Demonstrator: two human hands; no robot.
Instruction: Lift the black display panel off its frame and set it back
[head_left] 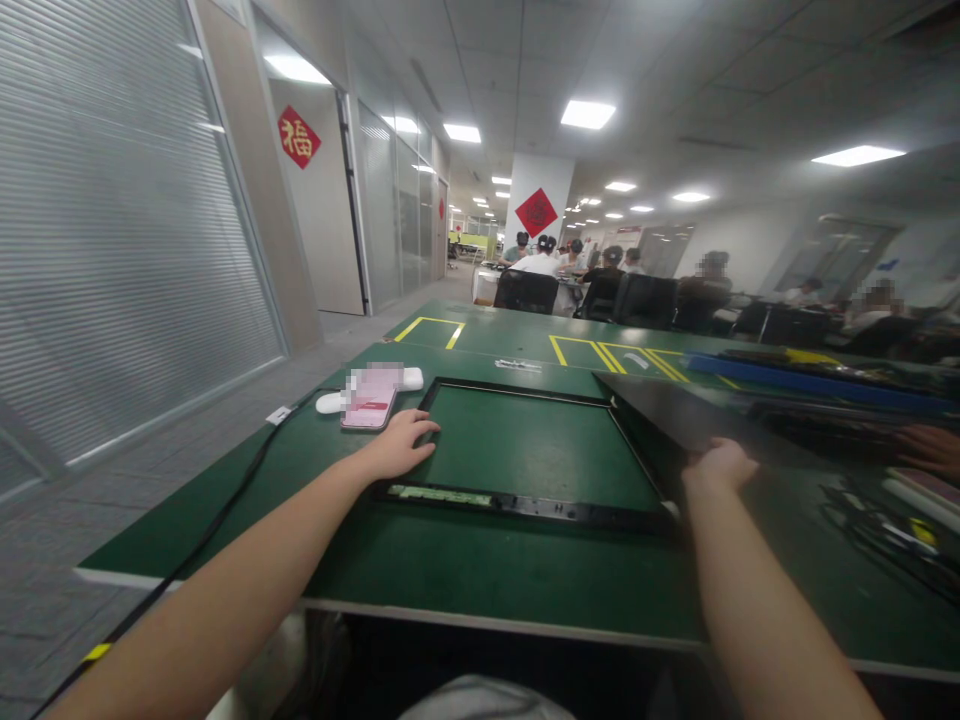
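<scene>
A black rectangular frame (555, 509), which looks like a monitor bezel, lies flat on the green table (375, 570). A light green strip (442, 496) sits along the left part of its near bar. On the frame's left side rests my left hand (405, 443), its fingers stretched out and spread. My right hand (720, 466) is closed on a dark flat panel (660, 405) that stands tilted at the frame's right side. Motion blurs the panel, and its lower edge is hard to make out.
A phone (369, 400) on a white stand is left of the frame. A black cable (247, 480) runs over the table's left edge. At right are a blue tray (795, 375), loose cables (885, 530) and another person's hand (930, 447). People sit farther back.
</scene>
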